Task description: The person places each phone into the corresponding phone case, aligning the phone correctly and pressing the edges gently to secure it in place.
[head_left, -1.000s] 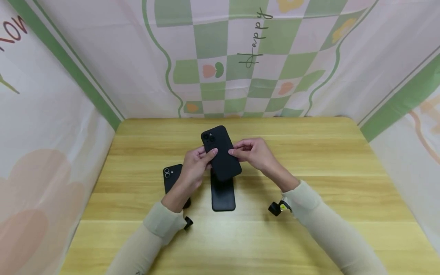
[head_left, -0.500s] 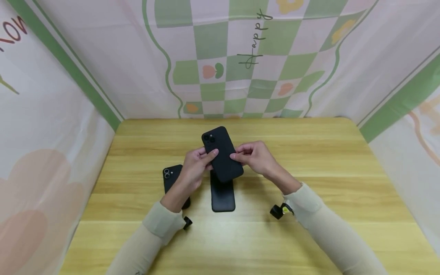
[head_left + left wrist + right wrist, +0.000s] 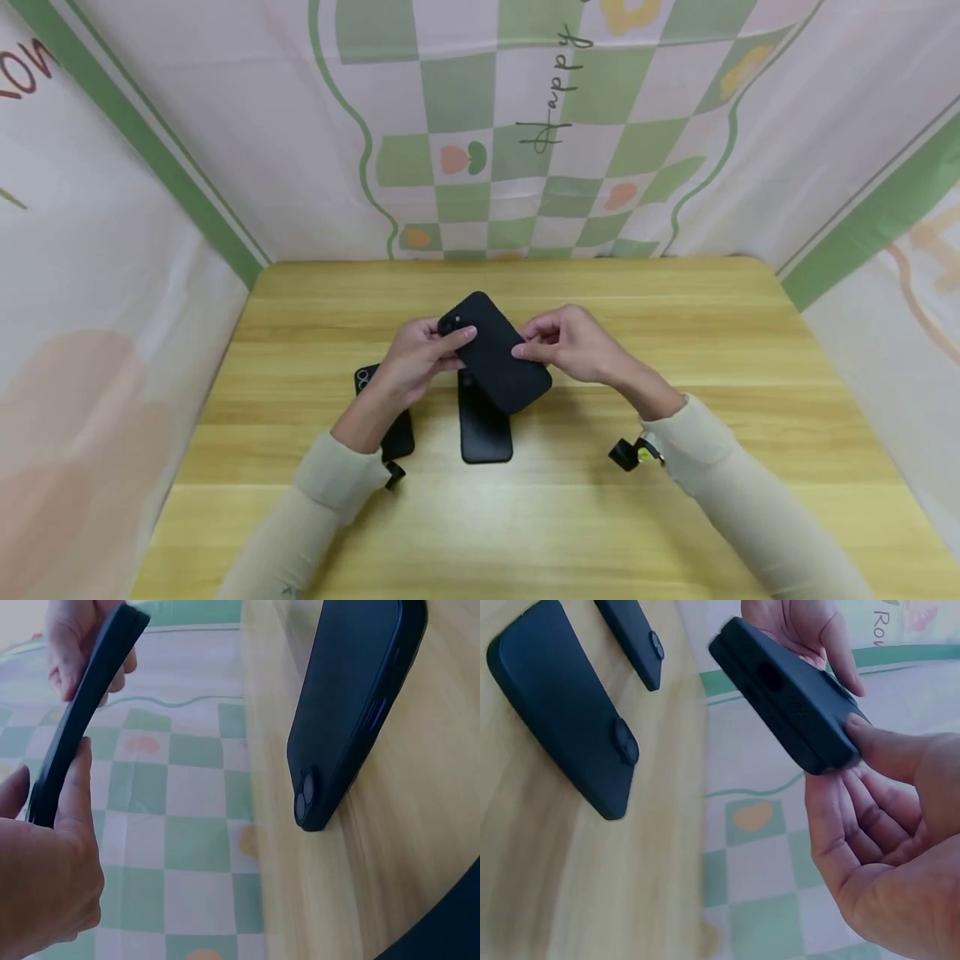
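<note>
Above the middle of the table, both hands hold a black phone in a dark case, its camera side up and its body tilted. My left hand grips the camera end, thumb on top and fingers beneath. On the opposite long edge, my right hand pinches it between thumb and fingers. A port cutout shows on the end of the held phone in the right wrist view. Below lies a second black phone, its upper part covered by the held one. A third black phone is partly hidden under my left wrist.
The wooden table ends at a curtain with green checks at the back. Patterned cloth also hangs on both sides. Small black wrist cameras stick out beneath the cuffs, such as the right wrist camera.
The held phone has turned, its lower end swinging right and its camera end coming lower. My right hand has shifted right with it, and my left wrist has moved slightly left.
</note>
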Motion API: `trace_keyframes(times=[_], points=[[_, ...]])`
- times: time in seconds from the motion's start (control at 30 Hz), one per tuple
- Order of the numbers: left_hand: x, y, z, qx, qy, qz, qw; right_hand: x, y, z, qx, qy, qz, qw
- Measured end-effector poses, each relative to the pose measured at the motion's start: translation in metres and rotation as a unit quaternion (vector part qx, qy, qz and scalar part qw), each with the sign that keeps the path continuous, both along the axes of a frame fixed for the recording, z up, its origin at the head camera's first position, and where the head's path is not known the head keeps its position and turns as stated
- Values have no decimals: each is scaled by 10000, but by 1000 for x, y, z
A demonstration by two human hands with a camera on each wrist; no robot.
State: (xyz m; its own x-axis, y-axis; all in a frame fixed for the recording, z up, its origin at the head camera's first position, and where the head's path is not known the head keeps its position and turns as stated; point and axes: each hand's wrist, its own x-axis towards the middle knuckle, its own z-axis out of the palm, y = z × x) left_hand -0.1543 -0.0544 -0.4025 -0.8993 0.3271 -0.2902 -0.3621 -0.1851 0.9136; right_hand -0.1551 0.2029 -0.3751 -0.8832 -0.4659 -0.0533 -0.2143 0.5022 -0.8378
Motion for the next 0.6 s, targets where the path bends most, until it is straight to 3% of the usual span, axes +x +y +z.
trace_keyframes(times=[0.3, 0.43, 0.6], points=[[4, 2, 1, -319, 494, -452, 9972, 3, 6, 9, 550, 575, 885, 9929], [5, 3, -1, -310, 578, -488, 9967, 4, 6, 9, 611, 648, 913, 9918], [6, 3, 0, -169, 555, -294, 9979, 4, 4, 8, 574, 743, 580, 9939]])
